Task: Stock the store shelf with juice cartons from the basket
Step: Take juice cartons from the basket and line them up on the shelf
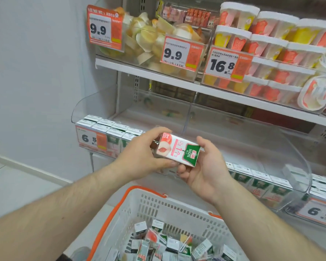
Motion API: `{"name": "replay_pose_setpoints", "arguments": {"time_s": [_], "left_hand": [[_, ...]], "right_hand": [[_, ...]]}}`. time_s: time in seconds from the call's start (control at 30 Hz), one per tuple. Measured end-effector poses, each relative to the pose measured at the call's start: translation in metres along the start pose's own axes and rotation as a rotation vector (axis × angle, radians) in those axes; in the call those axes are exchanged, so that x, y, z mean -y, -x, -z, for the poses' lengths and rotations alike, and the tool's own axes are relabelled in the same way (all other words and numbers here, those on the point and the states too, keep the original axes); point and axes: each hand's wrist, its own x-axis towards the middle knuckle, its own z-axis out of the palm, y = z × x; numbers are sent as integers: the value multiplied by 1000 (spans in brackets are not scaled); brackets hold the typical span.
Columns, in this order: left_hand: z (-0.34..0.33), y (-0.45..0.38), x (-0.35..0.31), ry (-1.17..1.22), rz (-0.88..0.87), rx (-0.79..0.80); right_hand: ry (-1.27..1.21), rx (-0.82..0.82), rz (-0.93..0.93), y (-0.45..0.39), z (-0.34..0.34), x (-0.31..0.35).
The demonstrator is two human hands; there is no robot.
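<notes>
While both hands hold it, white peach-printed carton [177, 150]

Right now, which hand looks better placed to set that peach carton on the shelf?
Probably the left hand: it grips the carton at the end nearest the carton row on the lower-left shelf. The right hand only cradles the other end from below.

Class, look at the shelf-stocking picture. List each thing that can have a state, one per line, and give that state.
juice carton: held on its side by both hands, above the basket.
left hand: grips the carton's left end.
right hand: holds the carton's right end from below.
basket: partly filled with loose cartons.
left shelf row: cartons standing upright.
clear bin: mostly unfilled.
</notes>
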Motion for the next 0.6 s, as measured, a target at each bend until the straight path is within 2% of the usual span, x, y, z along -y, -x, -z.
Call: {"name": "replay_pose_setpoints", "arguments": {"time_s": [0.17,0.2,0.27,0.37,0.43,0.5,0.6], "left_hand": [[31,-10,24,-103,58,-93],[38,-14,30,-116,93,-156],[50,-23,46,-70,214,-379],[63,-37,70,43,500,-770],[73,-44,81,185,689,-966],[81,-49,93,337,818,-1066],[84,-50,111,505,883,-1083]], "right_hand": [[201,2,125,-28,-37,21],[252,-10,175,-36,-48,28],[354,-34,270,-55,-72,40],[520,-37,400,-92,-108,46],[621,-36,472,-120,-127,45],[736,-54,537,-148,-144,42],[927,-73,596,-189,-168,34]]}}
